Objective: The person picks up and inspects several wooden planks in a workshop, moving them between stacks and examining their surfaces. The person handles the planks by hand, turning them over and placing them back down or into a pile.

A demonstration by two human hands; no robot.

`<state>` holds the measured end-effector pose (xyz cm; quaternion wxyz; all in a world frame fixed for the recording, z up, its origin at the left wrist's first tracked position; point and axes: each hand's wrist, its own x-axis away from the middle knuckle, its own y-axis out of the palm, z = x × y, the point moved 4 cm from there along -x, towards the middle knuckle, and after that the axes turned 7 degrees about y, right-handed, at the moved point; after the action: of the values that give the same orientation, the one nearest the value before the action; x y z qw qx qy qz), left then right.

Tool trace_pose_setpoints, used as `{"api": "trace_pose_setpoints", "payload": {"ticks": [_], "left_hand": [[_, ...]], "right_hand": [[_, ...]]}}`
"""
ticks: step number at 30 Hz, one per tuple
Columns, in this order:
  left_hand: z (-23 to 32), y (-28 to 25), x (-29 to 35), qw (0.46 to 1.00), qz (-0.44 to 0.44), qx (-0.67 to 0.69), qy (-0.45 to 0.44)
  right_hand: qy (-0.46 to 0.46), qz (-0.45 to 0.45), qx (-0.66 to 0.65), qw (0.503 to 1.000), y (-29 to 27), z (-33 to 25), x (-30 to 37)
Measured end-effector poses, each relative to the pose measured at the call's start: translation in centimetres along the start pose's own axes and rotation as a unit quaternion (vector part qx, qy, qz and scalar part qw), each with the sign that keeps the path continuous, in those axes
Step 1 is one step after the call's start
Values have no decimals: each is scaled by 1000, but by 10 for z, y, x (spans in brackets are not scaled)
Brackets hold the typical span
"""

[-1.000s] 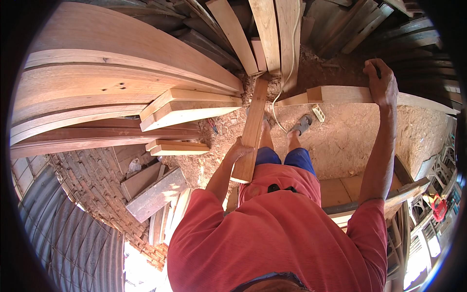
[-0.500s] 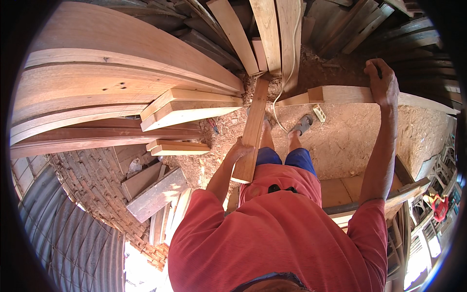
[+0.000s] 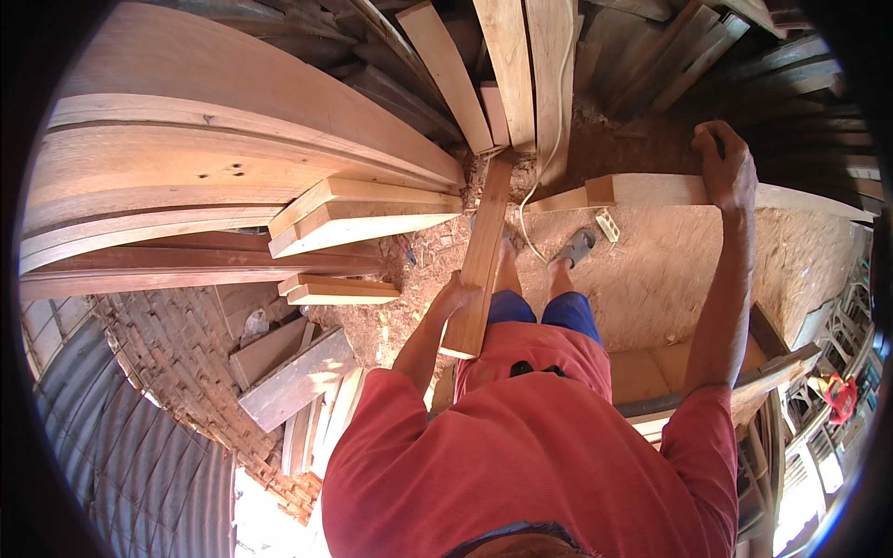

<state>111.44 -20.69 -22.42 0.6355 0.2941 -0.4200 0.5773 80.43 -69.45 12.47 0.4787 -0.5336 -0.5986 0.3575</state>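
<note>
My left hand (image 3: 456, 296) is wrapped around the lower part of a long brown wooden board (image 3: 485, 251). The board slants up from my waist, its far end near the ground beside the leaning timbers. Out to the right, my right hand (image 3: 731, 169) is raised with its fingers curled. In the picture it crosses a pale timber (image 3: 660, 190); whether it touches that timber, or pinches something small, I cannot make out.
Thick planks (image 3: 251, 102) are stacked at the left, with short pale blocks (image 3: 363, 219) beside them. Upright boards (image 3: 510, 74) lean at the far side. A pale cable (image 3: 525, 214) and a socket strip (image 3: 607, 226) lie by my feet. A wooden bench edge (image 3: 726, 383) stands at right.
My right hand has dropped slightly. The near end of the brown board and my left hand sit a little lower in view; the grip looks the same.
</note>
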Motion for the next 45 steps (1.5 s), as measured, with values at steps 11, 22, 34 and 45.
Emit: {"api": "trace_pose_setpoints", "payload": {"ticks": [11, 22, 34, 45], "left_hand": [[-1, 2, -3, 1000, 0, 17, 5], [-20, 5, -18, 999, -13, 24, 30], [-36, -7, -45, 999, -38, -32, 6], [12, 2, 22, 992, 32, 119, -21]], "right_hand": [[15, -3, -16, 1000, -5, -8, 6], [10, -3, -13, 1000, -5, -8, 6], [18, -4, -6, 1000, -6, -7, 4], [5, -37, 31, 999, -2, -3, -1]]}}
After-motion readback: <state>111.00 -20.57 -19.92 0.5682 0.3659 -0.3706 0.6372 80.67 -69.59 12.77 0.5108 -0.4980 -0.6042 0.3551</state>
